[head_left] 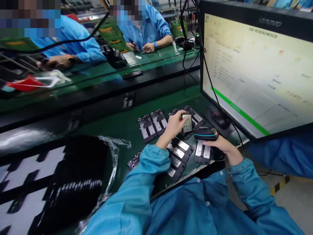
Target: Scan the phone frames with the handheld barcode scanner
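My left hand (176, 125) holds a small flat battery (187, 124) upright by its upper edge, its printed label showing. To the right, my right hand (217, 142) grips a black handheld scanner (206, 133) with a teal stripe, its head turned towards the battery. Several phone frames with silver plates and circuit boards lie around my hands: one (158, 121) beyond my left wrist, another (180, 149) nearer my body, and one (202, 152) just below the scanner.
A monitor (254, 71) showing a green PASS bar stands at the right, a black mouse (220, 120) in front of it. Dark trays (80, 163) of silver plates and plastic wrap (114, 156) lie at the left. Two people in blue work across the bench.
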`<move>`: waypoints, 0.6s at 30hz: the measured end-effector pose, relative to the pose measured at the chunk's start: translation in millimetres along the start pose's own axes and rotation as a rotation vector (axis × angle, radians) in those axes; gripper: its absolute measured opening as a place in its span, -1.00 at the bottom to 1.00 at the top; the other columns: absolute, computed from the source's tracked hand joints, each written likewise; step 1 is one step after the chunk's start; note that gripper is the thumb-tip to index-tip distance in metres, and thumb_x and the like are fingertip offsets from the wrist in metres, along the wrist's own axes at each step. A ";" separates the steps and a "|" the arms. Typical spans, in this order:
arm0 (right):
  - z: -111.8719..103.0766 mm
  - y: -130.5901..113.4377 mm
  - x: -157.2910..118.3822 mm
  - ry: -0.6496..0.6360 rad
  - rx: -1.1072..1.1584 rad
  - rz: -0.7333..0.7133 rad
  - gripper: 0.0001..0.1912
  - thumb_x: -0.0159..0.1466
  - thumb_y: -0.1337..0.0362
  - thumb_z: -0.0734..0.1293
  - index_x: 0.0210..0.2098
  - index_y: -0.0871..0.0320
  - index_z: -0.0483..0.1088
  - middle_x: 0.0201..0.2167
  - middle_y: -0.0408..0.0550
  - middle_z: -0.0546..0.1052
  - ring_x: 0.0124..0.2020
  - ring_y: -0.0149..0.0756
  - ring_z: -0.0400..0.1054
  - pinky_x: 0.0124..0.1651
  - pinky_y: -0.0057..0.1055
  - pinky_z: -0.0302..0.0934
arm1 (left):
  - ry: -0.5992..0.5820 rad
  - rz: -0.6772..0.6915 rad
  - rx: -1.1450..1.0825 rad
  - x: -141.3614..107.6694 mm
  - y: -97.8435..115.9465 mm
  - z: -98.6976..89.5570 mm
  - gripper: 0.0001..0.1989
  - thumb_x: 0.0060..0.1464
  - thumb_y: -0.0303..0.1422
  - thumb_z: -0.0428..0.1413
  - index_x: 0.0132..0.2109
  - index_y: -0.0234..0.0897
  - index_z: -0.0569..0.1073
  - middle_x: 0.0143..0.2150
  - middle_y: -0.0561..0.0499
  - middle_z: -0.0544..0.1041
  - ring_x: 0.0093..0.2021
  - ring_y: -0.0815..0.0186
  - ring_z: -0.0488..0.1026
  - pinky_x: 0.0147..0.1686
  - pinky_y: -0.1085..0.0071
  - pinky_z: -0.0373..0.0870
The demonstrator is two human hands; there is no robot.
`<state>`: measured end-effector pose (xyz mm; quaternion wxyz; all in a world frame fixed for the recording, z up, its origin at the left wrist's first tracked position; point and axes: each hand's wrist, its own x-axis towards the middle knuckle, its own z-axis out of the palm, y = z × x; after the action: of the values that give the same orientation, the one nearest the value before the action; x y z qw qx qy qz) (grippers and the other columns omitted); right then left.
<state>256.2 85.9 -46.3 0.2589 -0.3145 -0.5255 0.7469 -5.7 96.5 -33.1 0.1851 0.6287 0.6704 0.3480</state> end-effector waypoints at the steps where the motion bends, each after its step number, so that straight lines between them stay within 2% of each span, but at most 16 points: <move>1: -1.0 0.2 -0.1 -0.001 0.013 0.003 -0.51 0.01 0.21 0.59 -0.05 0.11 0.57 -0.08 -0.03 0.65 0.08 -0.04 0.44 0.28 -0.03 0.14 | -0.002 -0.005 -0.009 -0.5 1.2 -3.4 -0.67 0.14 -0.27 0.12 0.03 -0.29 0.47 -0.44 0.06 0.45 -0.40 0.32 0.41 -0.31 0.42 0.31; 3: -5.1 0.8 -0.3 0.015 0.053 0.012 -0.53 0.03 0.21 0.58 -0.06 0.11 0.56 -0.10 -0.02 0.66 0.07 -0.02 0.45 0.28 0.01 0.15 | -0.050 -0.016 -0.067 -5.7 5.8 -5.4 -0.65 0.16 -0.26 0.11 0.05 -0.29 0.46 -0.43 0.05 0.46 -0.39 0.31 0.42 -0.30 0.41 0.33; 5: -12.6 1.9 -0.2 0.045 0.119 0.009 -0.58 0.05 0.17 0.57 -0.09 0.12 0.57 -0.06 -0.01 0.64 0.09 -0.01 0.44 0.29 0.01 0.15 | -0.179 -0.019 -0.207 -17.3 12.1 0.7 -0.64 0.18 -0.25 0.08 0.08 -0.29 0.43 -0.36 0.02 0.51 -0.36 0.30 0.45 -0.29 0.40 0.37; 7: -22.1 4.2 0.3 0.081 0.200 -0.005 -0.65 0.10 0.07 0.53 -0.19 0.13 0.59 -0.02 0.01 0.63 0.14 -0.01 0.41 0.30 -0.03 0.16 | -0.343 -0.015 -0.349 -33.3 19.0 14.8 -0.63 0.18 -0.25 0.09 0.09 -0.29 0.41 -0.24 -0.03 0.55 -0.31 0.29 0.49 -0.28 0.39 0.42; 9: -31.2 7.5 1.4 0.117 0.268 -0.008 -0.65 0.12 0.00 0.50 -0.26 0.13 0.59 0.00 0.03 0.61 0.17 -0.01 0.39 0.31 -0.06 0.17 | -0.448 0.012 -0.390 -49.2 25.2 33.4 -0.64 0.17 -0.24 0.12 0.07 -0.28 0.43 -0.15 -0.06 0.56 -0.29 0.29 0.49 -0.26 0.38 0.43; 11: -37.5 10.8 3.6 0.142 0.308 0.006 -0.63 0.12 -0.01 0.50 -0.26 0.15 0.59 -0.01 0.06 0.61 0.15 0.01 0.41 0.31 -0.05 0.18 | -0.468 0.064 -0.342 -60.2 29.1 50.2 -0.67 0.17 -0.24 0.14 0.04 -0.27 0.45 -0.12 -0.07 0.54 -0.28 0.29 0.47 -0.23 0.36 0.44; 13: -40.2 12.4 6.8 0.155 0.327 0.019 -0.63 0.10 0.00 0.52 -0.27 0.17 0.59 -0.02 0.10 0.61 0.12 0.03 0.43 0.29 -0.03 0.21 | -0.432 0.131 -0.273 -64.9 30.3 59.7 -0.69 0.18 -0.24 0.13 0.03 -0.27 0.47 -0.09 -0.11 0.51 -0.19 0.25 0.47 -0.14 0.31 0.44; 16: -39.4 9.1 7.8 0.178 0.331 0.022 -0.65 0.08 0.04 0.54 -0.32 0.22 0.59 -0.03 0.16 0.62 0.11 0.05 0.44 0.27 -0.03 0.23 | -0.380 0.242 -0.105 -69.2 31.2 59.4 -0.70 0.17 -0.24 0.15 0.01 -0.24 0.50 0.05 -0.18 0.44 0.10 0.11 0.39 0.15 0.16 0.33; 18: -36.2 4.3 -1.2 0.225 0.328 0.000 -0.67 0.08 0.08 0.55 -0.30 0.20 0.60 -0.04 0.13 0.62 0.13 0.03 0.42 0.30 -0.05 0.20 | -0.369 0.271 0.039 -79.8 35.3 56.0 -0.63 0.14 -0.29 0.18 0.09 -0.25 0.46 0.21 -0.23 0.34 0.30 -0.01 0.20 0.30 0.02 0.13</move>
<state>283.6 106.2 -59.2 0.3638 -0.3494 -0.3646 0.7827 69.2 30.9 -62.1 0.2440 0.7694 0.5412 0.2356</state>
